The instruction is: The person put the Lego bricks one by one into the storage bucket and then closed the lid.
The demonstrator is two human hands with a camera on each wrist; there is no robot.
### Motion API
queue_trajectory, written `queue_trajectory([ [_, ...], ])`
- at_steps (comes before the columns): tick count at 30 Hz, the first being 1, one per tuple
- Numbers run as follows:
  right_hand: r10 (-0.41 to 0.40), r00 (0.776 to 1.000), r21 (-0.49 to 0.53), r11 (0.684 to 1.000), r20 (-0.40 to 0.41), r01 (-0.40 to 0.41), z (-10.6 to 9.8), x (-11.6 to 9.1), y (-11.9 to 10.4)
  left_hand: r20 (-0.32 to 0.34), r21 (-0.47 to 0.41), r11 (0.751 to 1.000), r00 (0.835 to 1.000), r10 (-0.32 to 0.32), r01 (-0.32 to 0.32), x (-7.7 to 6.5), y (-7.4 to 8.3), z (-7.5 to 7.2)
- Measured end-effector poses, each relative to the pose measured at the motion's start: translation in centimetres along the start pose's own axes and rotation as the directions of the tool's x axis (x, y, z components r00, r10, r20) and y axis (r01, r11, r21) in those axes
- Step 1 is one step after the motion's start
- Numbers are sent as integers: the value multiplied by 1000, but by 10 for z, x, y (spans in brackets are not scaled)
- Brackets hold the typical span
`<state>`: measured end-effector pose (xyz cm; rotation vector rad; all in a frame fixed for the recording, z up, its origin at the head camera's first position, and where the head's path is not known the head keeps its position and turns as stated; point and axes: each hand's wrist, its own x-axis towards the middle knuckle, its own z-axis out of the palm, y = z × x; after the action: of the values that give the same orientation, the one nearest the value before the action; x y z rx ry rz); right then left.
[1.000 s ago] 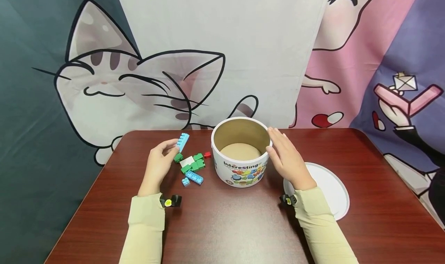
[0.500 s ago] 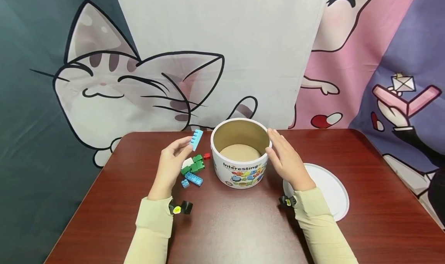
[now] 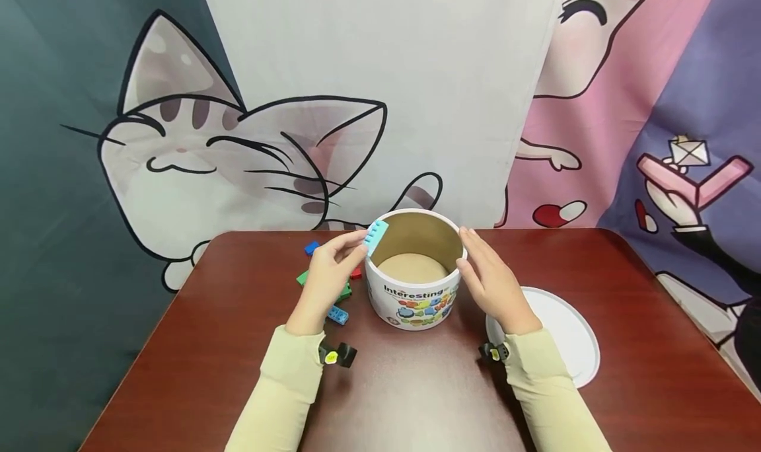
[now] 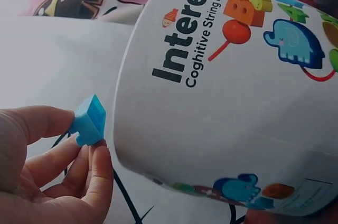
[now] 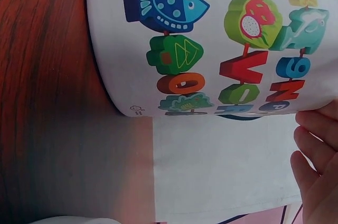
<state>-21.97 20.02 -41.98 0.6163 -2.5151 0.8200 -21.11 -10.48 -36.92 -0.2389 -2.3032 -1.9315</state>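
My left hand (image 3: 334, 267) pinches a light blue building brick (image 3: 375, 236) between thumb and fingers at the left rim of a white bucket (image 3: 380, 293). In the left wrist view the brick (image 4: 92, 121) appears end-on just beside the bucket's printed wall (image 4: 174, 123), its studs toward the hand. My right hand (image 3: 492, 277) lies along the bucket's right side, fingers straight and fingertips at the rim. The right wrist view shows those fingers (image 5: 319, 129) against the printed wall. Inside, the bucket's beige bottom (image 3: 413, 268) shows bare.
Left of the bucket lie loose bricks: a dark blue one (image 3: 312, 248), a red one (image 3: 356, 273), a light blue one (image 3: 338, 315) and green ones (image 3: 344, 293), partly hidden by my left hand. A white round lid (image 3: 565, 333) rests on the brown table (image 3: 404, 399) at the right.
My left hand has carried the light blue brick rightward from above the loose bricks to the bucket's rim. A dark blue brick has come into sight behind it. The right hand has stayed put.
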Motion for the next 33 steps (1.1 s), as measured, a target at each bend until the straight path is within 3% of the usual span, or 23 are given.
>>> queue_trajectory([
  [6, -20, 1000, 10, 1000, -21, 20, 1, 0, 1, -2, 104, 993, 999, 51, -51, 13, 3, 11],
  [10, -19, 999, 7, 1000, -27, 20, 2, -1, 1, 2, 195, 976, 995, 100, -98, 19, 8, 18],
  [14, -3, 1000, 13, 1000, -20, 3, 2, -1, 1, 24, 300, 937, 984, 178, -177, 24, 14, 27],
  [17, 3, 1000, 16, 1000, -16, -3, 2, -1, 2, 68, 391, 890, 972, 225, -234, 28, 18, 35],
  [19, 4, 1000, 17, 1000, -15, -4, 2, -1, 2, 109, 447, 858, 967, 229, -254, 31, 20, 40],
  [23, 14, 1000, 25, 1000, -13, -14, 2, -1, 1, 187, 545, 801, 967, 170, -247, 36, 23, 50],
  [28, 21, 1000, 28, 999, -7, -20, 2, -1, 0, 236, 598, 762, 963, 128, -247, 41, 25, 61],
  [30, 17, 1000, 29, 999, -10, -16, 1, -1, 0, 228, 604, 755, 963, 143, -255, 41, 25, 63],
  [33, 11, 1000, 31, 999, -14, -10, 1, 0, 0, 182, 578, 774, 966, 185, -257, 38, 25, 61],
])
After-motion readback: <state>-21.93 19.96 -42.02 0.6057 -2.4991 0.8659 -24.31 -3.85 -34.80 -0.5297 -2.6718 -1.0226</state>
